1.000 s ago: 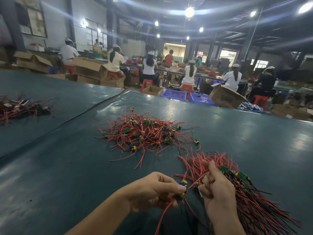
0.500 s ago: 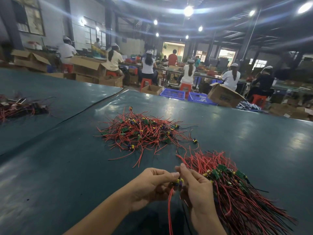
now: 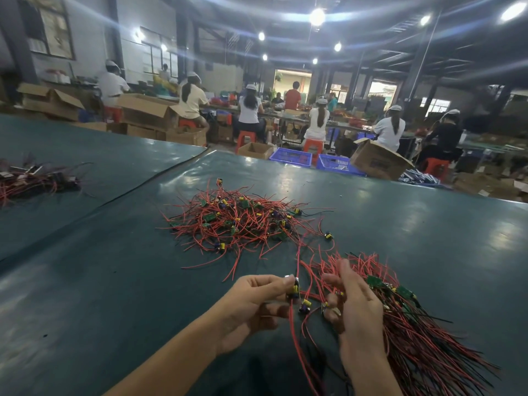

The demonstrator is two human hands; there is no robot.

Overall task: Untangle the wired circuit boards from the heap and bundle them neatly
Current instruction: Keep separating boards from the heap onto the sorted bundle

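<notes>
Head view.

Risk: a red lead runs up from the pinched circuit board (image 3: 294,287) toward the heap (image 3: 237,221) on the table (image 3: 114,281). If its far end is caught among the other leads, a straight pull would likely drag a clump along or strain the solder joint. A second loose board (image 3: 305,304) dangles between the hands and could snag the hanging wires. The bundle (image 3: 414,332) fans out at its far end, so a slack hold might let the aligned boards slide out of register.

Grip: left hand (image 3: 251,304) has thumb and forefinger pressed together on the board, its red lead hanging below. Right hand (image 3: 357,307) is half spread: forefinger and thumb stand free, lower fingers curl round the bundle's near end. How firmly — the palm hides that.
</notes>
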